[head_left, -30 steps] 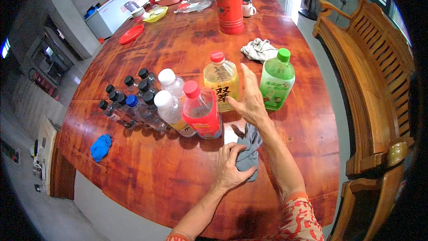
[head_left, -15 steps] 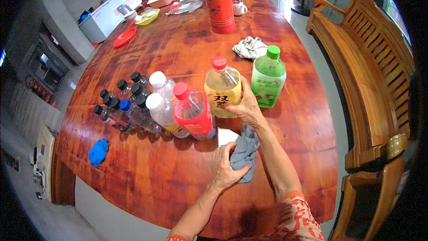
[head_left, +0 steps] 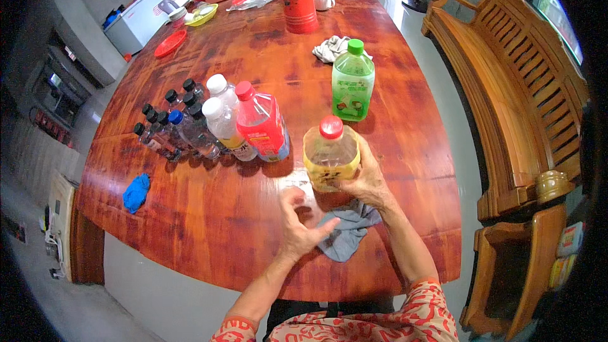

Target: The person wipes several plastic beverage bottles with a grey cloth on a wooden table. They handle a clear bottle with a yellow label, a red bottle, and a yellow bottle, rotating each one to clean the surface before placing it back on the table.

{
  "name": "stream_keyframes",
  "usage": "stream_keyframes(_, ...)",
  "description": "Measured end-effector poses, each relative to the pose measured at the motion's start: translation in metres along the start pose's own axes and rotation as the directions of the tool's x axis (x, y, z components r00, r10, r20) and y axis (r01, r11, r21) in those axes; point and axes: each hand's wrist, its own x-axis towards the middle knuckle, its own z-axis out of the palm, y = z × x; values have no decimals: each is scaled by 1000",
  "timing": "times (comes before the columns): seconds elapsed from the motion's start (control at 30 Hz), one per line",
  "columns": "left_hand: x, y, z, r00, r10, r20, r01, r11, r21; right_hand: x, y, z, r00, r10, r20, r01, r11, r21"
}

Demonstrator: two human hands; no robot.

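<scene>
My right hand [head_left: 366,180] grips a clear plastic bottle [head_left: 332,152] with a red cap and a yellow label, tilted slightly toward me. Beside the bottle, my left hand [head_left: 300,223] has its thumb and fingers apart and holds nothing. Below both hands a crumpled grey cloth [head_left: 345,240] lies on the wooden table [head_left: 234,234]; the left thumb is over its edge. Farther off stands a green-capped bottle [head_left: 353,85] with a green label. To the left is a red-labelled bottle [head_left: 263,126], next to white-capped bottles [head_left: 221,126] and several small dark-capped bottles [head_left: 180,126].
A blue cloth [head_left: 136,193] lies at the table's left. Behind the green bottle are a pale rag [head_left: 330,49], a red thermos flask [head_left: 296,0] and a white mug [head_left: 324,1]. A red plate [head_left: 170,44] sits far left. A wooden bench [head_left: 506,88] runs along the right.
My right hand has brought the yellow-labelled bottle nearer to me, away from the row. My left hand has let go of the grey cloth and opened. The view has shifted.
</scene>
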Motion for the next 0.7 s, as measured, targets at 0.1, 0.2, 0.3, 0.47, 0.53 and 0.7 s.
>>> stream_keyframes(0.1,23,28,1,993,-87,85,119,845,-521,-29,-12,8,999,24,48,-20,998,-67)
stream_keyframes(0.2,19,46,-7,993,-36,110,79,907,-414,-56,-28,22,998,-7,61,15,992,-125)
stream_keyframes(0.3,-3,59,-17,998,-39,45,56,885,-462,-83,-30,33,993,-27,117,46,985,-164)
stream_keyframes(0.47,-46,54,-42,993,49,-105,-69,978,-195,-116,-34,49,979,19,202,39,959,-281)
stream_keyframes(0.53,-57,58,-48,979,-82,-186,19,948,-319,-126,-36,49,988,-43,149,113,859,-500)
stream_keyframes(0.7,-63,68,-59,975,-6,-223,-39,980,-196,-167,8,47,987,-148,59,96,260,-961)
